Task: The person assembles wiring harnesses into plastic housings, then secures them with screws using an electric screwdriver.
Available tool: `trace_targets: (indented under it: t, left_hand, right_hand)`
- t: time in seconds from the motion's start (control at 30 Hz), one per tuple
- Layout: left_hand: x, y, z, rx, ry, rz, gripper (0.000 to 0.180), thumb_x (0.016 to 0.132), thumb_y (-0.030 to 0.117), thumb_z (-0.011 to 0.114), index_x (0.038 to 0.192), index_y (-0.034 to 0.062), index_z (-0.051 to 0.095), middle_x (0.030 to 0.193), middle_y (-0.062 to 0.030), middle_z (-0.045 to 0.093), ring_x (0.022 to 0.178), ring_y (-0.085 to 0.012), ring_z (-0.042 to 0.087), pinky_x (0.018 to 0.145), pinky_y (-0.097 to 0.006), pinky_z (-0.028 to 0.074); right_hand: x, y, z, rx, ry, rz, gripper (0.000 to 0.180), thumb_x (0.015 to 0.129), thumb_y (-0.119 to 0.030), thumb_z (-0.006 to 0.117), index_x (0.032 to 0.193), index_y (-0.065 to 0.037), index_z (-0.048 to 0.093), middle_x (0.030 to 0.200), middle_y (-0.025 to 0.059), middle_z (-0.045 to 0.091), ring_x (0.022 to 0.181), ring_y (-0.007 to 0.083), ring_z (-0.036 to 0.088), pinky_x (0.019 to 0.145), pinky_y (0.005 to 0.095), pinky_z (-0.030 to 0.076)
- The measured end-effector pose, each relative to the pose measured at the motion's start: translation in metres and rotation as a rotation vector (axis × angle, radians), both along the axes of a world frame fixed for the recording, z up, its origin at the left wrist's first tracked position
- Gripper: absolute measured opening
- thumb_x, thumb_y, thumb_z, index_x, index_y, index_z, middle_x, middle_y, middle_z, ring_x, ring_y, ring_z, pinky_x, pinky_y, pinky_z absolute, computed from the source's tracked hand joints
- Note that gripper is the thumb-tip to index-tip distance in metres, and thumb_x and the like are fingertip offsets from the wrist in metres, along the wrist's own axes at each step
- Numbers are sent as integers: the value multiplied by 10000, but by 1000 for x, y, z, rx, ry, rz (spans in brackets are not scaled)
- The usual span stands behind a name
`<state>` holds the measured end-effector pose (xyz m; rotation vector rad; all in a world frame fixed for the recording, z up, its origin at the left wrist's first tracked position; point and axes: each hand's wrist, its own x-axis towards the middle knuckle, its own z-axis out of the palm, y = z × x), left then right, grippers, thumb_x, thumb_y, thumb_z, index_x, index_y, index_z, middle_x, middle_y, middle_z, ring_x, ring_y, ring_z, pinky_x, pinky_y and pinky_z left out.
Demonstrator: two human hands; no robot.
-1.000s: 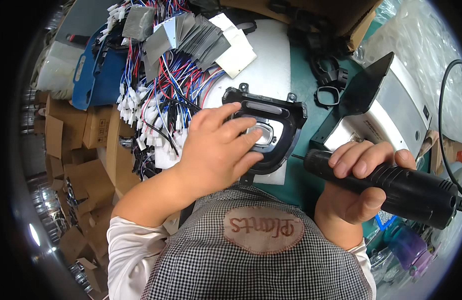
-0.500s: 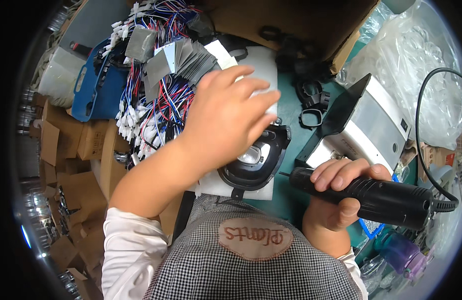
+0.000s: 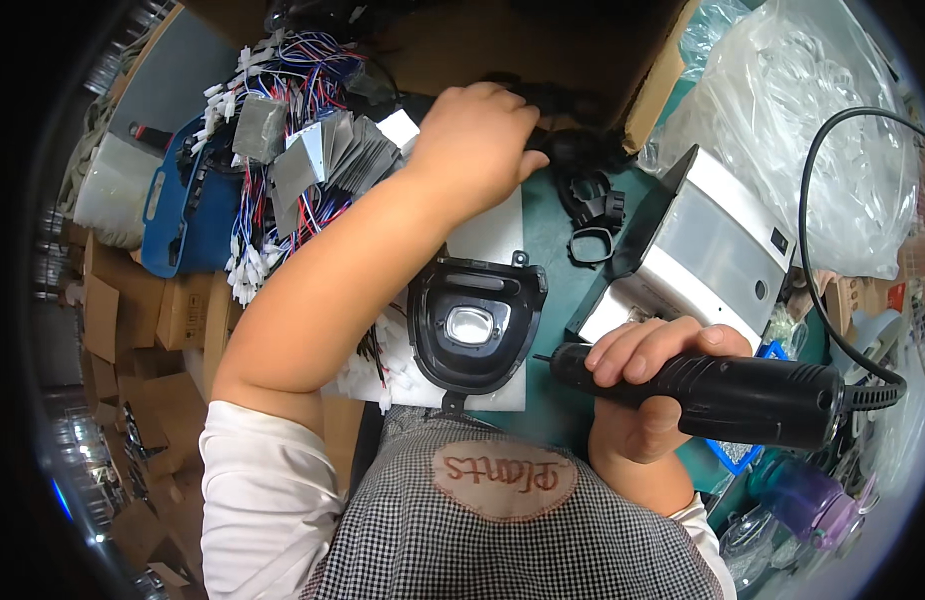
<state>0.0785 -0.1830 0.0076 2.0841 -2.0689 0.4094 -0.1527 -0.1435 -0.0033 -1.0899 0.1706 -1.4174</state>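
Note:
My right hand (image 3: 638, 385) is wrapped around a black electric screwdriver (image 3: 753, 400), its thin bit pointing left. Just left of that bit lies a black lamp housing (image 3: 478, 368) with a clear oval lens (image 3: 470, 325), flat on a white foam sheet (image 3: 488, 232). Stretched far across the table, my left hand (image 3: 473, 145) is beside a dark pile of black plastic parts (image 3: 590, 150). Its thumb stands apart from the bent fingers, whose tips are partly hidden; I see nothing held. My left forearm passes over part of the foam.
Bundled wires with white connectors (image 3: 251, 265) and grey flat pieces (image 3: 353, 155) lie left, near a blue case (image 3: 163, 225). Black ring-shaped brackets (image 3: 591, 245) and a silver-white device (image 3: 723, 240) stand right. Behind are a cardboard box (image 3: 655, 85) and a clear plastic bag (image 3: 793, 130).
My left hand has moved away from above the lamp housing to the far side, uncovering the housing. The screwdriver stays in my right hand. The whole view has shifted slightly.

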Motion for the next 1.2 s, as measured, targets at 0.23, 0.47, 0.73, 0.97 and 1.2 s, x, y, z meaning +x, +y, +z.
trace_targets:
  t: [0.23,0.47,0.73,0.97,1.2]
  left_hand:
    - [-6,61,31,-78,103,-27,281,709,285,765,870,72,677,1035,-91,659,893,-268,624,805,-380,478]
    - [-24,129,34,206,445,-241,224,639,43,748,825,81,629,1164,-133,582,1019,-329,567,841,-408,473]
    - [-28,159,9,203,473,-237,225,610,43,764,787,75,628,1081,-78,609,1038,-321,564,852,-414,468]
    - [-31,159,1,189,374,-192,192,638,48,756,792,88,650,1089,-47,634,1113,-288,544,881,-405,452]
    - [-28,161,-1,203,378,-181,180,649,75,762,800,113,672,1104,-13,639,1158,-290,530,900,-421,436]
  right_hand:
    - [0,2,3,15,26,6,553,847,-283,694,1245,-73,372,781,76,525,584,180,553,530,318,510]
    - [2,2,-2,3,11,34,576,846,-316,688,1263,-72,375,795,74,515,596,179,541,548,323,501]
    - [1,1,-8,-80,29,56,592,874,-323,650,1329,-72,366,824,79,514,615,174,543,579,319,502]
    - [1,-1,-7,-100,31,82,578,874,-325,650,1321,-75,383,828,75,518,621,169,549,579,314,501]
    - [2,0,-7,-29,-22,77,597,843,-289,696,1301,-79,376,823,85,539,634,195,576,594,336,517]
